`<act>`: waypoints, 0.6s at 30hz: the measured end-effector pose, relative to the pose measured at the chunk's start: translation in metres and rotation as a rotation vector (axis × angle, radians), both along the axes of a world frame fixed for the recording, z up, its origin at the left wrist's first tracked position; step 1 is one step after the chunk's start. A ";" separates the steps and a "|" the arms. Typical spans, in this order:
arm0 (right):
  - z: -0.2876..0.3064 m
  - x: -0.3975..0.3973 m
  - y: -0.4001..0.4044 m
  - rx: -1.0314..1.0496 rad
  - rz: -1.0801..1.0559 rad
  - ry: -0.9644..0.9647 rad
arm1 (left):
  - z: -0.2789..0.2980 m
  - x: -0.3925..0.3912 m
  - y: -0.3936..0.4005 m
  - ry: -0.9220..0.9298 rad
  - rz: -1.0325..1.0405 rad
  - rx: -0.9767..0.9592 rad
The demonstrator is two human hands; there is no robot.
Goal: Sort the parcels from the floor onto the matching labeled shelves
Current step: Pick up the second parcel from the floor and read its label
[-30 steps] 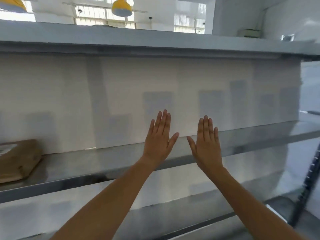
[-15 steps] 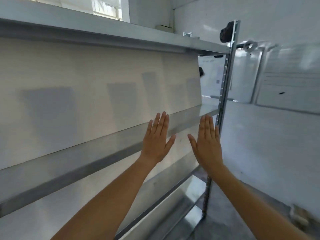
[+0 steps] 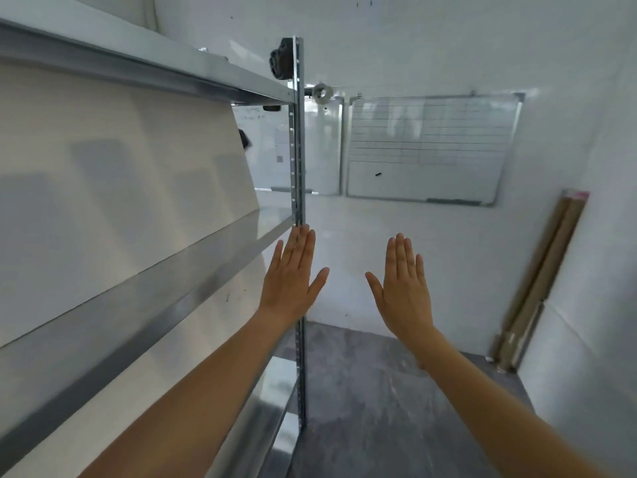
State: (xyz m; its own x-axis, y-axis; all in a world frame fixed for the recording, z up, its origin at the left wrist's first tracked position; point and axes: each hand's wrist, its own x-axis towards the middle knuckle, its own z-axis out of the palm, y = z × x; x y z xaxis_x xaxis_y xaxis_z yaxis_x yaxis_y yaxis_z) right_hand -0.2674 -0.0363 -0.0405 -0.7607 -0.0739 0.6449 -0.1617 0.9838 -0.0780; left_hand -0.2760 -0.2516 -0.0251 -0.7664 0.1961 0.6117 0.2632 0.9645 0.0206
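Left hand (image 3: pixel 291 274) and right hand (image 3: pixel 405 288) are hovering flat, fingers released and grasping nothing, beside bare shelves (image 3: pixel 144 270); no parcels are showing on the floor (image 3: pixel 379 391), so progress is undeterminable

A: How many hands?
B: Two, a left hand (image 3: pixel 291 276) and a right hand (image 3: pixel 405 288), both flat with nothing in them.
A: Shelves?
B: Three metal shelves (image 3: pixel 138 298) on the left, one upright post (image 3: pixel 297 139).
A: Far wall?
B: Two whiteboards (image 3: pixel 427 150). One bundle of brown rolls (image 3: pixel 537 281) on the right.
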 end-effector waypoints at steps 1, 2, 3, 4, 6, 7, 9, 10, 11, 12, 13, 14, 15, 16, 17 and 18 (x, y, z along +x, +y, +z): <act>0.000 -0.003 0.008 -0.005 -0.030 -0.003 | 0.000 -0.010 0.007 0.003 -0.025 0.004; 0.000 -0.005 0.014 -0.006 -0.052 -0.010 | 0.000 -0.019 0.014 0.008 -0.040 0.005; -0.001 -0.006 0.020 -0.006 -0.072 -0.019 | -0.002 -0.026 0.021 0.011 -0.057 0.007; -0.003 -0.008 0.027 -0.011 -0.095 -0.030 | -0.004 -0.034 0.031 0.012 -0.084 0.008; -0.008 -0.013 0.041 -0.016 -0.144 -0.056 | -0.009 -0.050 0.051 0.011 -0.134 0.004; -0.010 -0.016 0.050 -0.009 -0.172 -0.073 | -0.011 -0.057 0.061 0.006 -0.158 0.003; -0.015 -0.023 0.067 0.005 -0.215 -0.095 | -0.016 -0.072 0.079 -0.017 -0.205 -0.007; -0.018 -0.027 0.075 0.008 -0.229 -0.101 | -0.019 -0.080 0.086 -0.033 -0.228 -0.018; -0.020 -0.031 0.083 0.009 -0.237 -0.104 | -0.022 -0.088 0.094 -0.053 -0.250 -0.031; -0.023 -0.036 0.092 0.007 -0.244 -0.107 | -0.026 -0.096 0.101 -0.074 -0.266 -0.042; -0.026 -0.042 0.101 0.002 -0.249 -0.105 | -0.030 -0.105 0.108 -0.092 -0.275 -0.048; -0.028 -0.048 0.111 -0.005 -0.255 -0.100 | -0.032 -0.113 0.115 -0.105 -0.278 -0.051; -0.029 -0.055 0.121 -0.010 -0.263 -0.097 | -0.034 -0.122 0.123 -0.112 -0.280 -0.052; -0.031 -0.064 0.131 -0.009 -0.272 -0.098 | -0.035 -0.132 0.132 -0.114 -0.283 -0.055; -0.032 -0.073 0.141 -0.006 -0.281 -0.101 | -0.034 -0.141 0.141 -0.113 -0.285 -0.058; -0.033 -0.083 0.151 -0.003 -0.287 -0.102 | -0.033 -0.152 0.151 -0.109 -0.288 -0.061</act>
